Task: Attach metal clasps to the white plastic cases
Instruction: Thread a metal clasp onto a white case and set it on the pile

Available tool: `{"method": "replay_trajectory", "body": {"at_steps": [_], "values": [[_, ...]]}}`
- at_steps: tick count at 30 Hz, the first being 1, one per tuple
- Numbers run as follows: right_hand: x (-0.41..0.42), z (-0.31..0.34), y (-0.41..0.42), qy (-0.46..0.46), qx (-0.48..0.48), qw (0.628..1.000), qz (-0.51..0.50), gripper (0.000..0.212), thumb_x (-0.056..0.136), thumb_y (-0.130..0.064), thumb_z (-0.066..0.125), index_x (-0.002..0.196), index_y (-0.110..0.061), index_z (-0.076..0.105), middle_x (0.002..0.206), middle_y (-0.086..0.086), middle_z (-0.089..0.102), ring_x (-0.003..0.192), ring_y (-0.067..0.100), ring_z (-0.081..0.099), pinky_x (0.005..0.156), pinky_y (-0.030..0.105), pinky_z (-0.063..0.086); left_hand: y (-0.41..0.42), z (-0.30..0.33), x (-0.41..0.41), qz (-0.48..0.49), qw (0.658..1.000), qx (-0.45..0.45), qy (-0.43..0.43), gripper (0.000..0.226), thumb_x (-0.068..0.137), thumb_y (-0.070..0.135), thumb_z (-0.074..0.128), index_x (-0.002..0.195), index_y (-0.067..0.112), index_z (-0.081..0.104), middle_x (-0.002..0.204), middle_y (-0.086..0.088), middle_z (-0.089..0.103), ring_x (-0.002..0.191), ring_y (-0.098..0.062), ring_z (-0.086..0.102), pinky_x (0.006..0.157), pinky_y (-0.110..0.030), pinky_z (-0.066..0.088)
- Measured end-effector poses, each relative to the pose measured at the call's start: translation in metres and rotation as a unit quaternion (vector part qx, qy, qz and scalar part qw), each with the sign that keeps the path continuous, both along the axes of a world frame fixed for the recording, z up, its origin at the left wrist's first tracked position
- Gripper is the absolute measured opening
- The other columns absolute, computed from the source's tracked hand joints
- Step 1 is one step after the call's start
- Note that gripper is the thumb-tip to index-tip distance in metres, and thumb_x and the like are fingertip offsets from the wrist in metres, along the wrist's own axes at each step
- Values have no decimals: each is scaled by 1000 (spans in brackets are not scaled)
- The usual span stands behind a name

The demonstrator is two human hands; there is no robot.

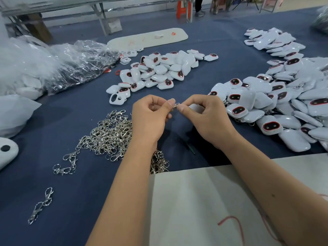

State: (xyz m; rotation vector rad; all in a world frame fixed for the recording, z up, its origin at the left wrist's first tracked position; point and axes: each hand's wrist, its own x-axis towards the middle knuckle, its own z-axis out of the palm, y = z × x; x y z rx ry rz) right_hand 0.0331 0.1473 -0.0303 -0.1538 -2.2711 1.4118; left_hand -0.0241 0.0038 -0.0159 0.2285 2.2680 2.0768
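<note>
A small metal clasp (176, 105) is pinched between my left hand (150, 116) and my right hand (206, 116), both raised above the blue table (71, 201). A white plastic case (196, 109) shows behind my right fingers, partly hidden. A tangled heap of silver clasps (110, 137) lies left of my left wrist. White cases with dark red-rimmed ovals form a pile at centre back (159, 70). A larger pile (284, 103) spreads along the right.
Crumpled clear plastic bags (58, 64) lie at the left. A white sheet (204, 201) with a red cord covers the near edge under my right forearm. Loose clasps (41, 205) lie at the front left. A white board (149, 39) rests at the back.
</note>
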Motion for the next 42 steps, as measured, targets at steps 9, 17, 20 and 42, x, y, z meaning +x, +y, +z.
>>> {"method": "replay_trajectory", "body": {"at_steps": [9, 17, 20, 42], "values": [[2, 0, 3, 28, -49, 998, -21, 11, 96, -19, 74, 86, -15, 76, 77, 7, 71, 70, 7, 56, 66, 31, 48, -4, -2, 0, -70, 984, -140, 83, 7, 96, 16, 67, 91, 22, 68, 69, 3, 66, 59, -7, 54, 59, -21, 47], [3, 2, 3, 41, -19, 999, -12, 7, 94, -9, 73, 95, -12, 79, 97, -1, 76, 96, 9, 68, 90, 22, 51, 2, 0, 4, -74, 968, -168, 172, 13, 92, 11, 70, 81, 19, 69, 75, -2, 69, 69, -16, 58, 61, -15, 41], [3, 2, 2, 41, -23, 999, -9, 6, 93, -11, 75, 96, -14, 80, 93, -2, 77, 91, 9, 70, 86, 20, 51, 0, 0, 2, -67, 967, -166, 181, 13, 92, 10, 70, 81, 18, 69, 73, 4, 67, 65, -9, 57, 61, -13, 41], [-1, -3, 9, 64, -117, 986, 103, 11, 97, -4, 69, 92, -11, 77, 75, -10, 69, 70, 1, 57, 71, 13, 45, -13, 7, 1, -152, 987, 14, 53, 14, 96, 3, 67, 87, 12, 74, 75, -4, 71, 69, -12, 63, 68, -24, 56]]}}
